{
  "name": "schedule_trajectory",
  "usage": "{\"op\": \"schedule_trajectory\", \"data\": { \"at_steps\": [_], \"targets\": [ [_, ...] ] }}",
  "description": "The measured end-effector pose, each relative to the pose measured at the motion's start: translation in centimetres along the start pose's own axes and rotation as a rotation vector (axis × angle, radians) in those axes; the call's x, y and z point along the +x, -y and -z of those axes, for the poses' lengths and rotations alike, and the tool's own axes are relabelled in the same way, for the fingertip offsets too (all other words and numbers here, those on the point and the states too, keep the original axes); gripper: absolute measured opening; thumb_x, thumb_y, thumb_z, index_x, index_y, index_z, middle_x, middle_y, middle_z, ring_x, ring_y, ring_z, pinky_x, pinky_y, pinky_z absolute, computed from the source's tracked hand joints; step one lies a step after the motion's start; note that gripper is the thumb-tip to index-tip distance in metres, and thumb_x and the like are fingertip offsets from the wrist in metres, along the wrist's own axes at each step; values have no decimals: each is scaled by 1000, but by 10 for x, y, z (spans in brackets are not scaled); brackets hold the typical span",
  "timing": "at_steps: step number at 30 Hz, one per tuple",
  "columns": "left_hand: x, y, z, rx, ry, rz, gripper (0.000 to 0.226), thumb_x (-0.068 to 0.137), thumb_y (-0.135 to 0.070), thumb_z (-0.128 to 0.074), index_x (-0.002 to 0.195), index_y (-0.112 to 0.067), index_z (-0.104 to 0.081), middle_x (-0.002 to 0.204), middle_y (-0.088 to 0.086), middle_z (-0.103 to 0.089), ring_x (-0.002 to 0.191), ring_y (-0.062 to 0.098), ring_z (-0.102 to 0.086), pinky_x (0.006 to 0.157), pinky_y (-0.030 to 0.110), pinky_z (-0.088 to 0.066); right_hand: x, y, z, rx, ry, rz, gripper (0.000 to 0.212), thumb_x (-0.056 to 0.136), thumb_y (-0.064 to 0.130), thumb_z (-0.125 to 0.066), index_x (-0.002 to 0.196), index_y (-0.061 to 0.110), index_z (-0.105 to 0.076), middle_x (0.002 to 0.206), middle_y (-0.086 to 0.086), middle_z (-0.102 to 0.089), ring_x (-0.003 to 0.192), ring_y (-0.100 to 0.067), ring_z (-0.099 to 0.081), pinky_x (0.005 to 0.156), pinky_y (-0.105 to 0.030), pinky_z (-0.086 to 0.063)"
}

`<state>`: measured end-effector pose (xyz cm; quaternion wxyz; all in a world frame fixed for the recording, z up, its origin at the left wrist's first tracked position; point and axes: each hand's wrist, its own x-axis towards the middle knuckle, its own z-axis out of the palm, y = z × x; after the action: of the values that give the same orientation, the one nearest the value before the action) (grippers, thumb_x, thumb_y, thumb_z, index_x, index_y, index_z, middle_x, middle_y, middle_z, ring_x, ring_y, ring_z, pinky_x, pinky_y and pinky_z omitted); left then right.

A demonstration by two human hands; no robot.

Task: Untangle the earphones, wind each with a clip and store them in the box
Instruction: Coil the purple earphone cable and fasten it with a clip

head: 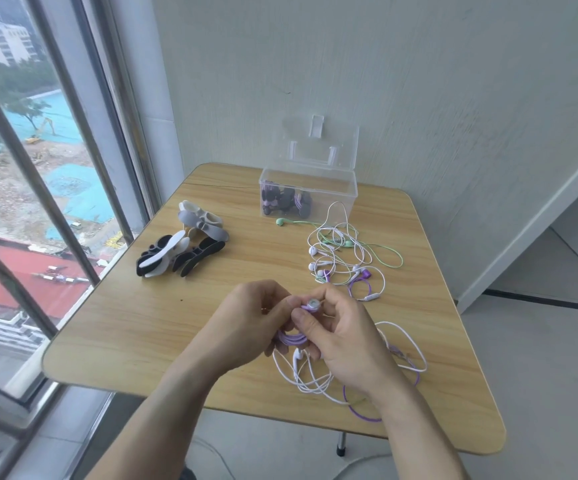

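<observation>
Farthest left on the wooden table [135,327], the spare clips [182,247], black, grey and white, lie heaped together near the window edge, probably kept there so one can be picked up without crossing the cords. Next, over the table's near middle, the left hand [246,320] has its fingers curled round a lilac earphone cord [292,338] gathered into a small coil, apparently to stop the loops from springing apart. Close against it, the right hand [339,336] pinches the same bundle near a round earbud [313,303], which shows pale between the fingertips; whether a clip is already on the coil cannot be told. Beneath and to the right of the hands, loose white and purple cords [318,382] trail over the table's front edge. Farther back lies a tangle of white, green and purple earphones [341,258], still knotted together. Behind it the clear box [308,194] stands with its lid raised, several dark wound bundles already inside.
</observation>
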<state>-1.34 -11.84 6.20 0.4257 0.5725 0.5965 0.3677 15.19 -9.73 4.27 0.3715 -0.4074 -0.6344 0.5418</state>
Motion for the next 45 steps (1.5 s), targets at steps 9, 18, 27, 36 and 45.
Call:
{"op": "schedule_trajectory", "data": {
  "at_steps": [9, 18, 27, 36, 45],
  "targets": [
    [17, 7, 39, 55, -110, -14, 26, 100, -34, -55, 96, -14, -72, 85, 1, -76, 75, 10, -70, 67, 34, -54, 2, -3, 0, -43, -160, 6, 8, 98, 17, -62, 92, 14, -65, 63, 10, -63, 51, -4, -55, 50, -21, -46],
    [48, 76, 99, 652, -684, 346, 36, 98, -22, -55, 133, -14, -59, 130, 24, -54, 124, 43, -38, 100, 43, -27, 2, -6, 4, -105, -212, 23, 7, 97, 22, -65, 91, 19, -68, 69, 11, -67, 64, -8, -61, 56, -33, -54],
    [45, 71, 93, 411, -830, 204, 25, 91, -30, -67, 104, -9, -75, 96, 16, -74, 97, 41, -61, 88, 47, -51, 5, -8, -7, -160, -212, 31, 10, 96, 23, -65, 87, 23, -67, 70, 8, -68, 66, -14, -62, 69, -52, -57],
    [14, 7, 67, -438, -603, 36, 13, 96, -3, -61, 104, -12, -62, 94, 12, -74, 75, 18, -74, 63, 27, -59, 0, 10, -5, 39, -264, 149, 4, 95, 18, -65, 96, 15, -69, 77, 4, -71, 71, -11, -67, 54, -25, -47],
    [-4, -2, -2, -504, 184, -192, 79, 67, 12, -55, 140, -14, -44, 98, 19, -67, 82, 29, -63, 73, 32, -54, 0, 22, -3, 373, -349, 92, 15, 90, 23, -62, 97, 10, -64, 73, -5, -65, 55, -21, -53, 48, -30, -39]
  ]
}}
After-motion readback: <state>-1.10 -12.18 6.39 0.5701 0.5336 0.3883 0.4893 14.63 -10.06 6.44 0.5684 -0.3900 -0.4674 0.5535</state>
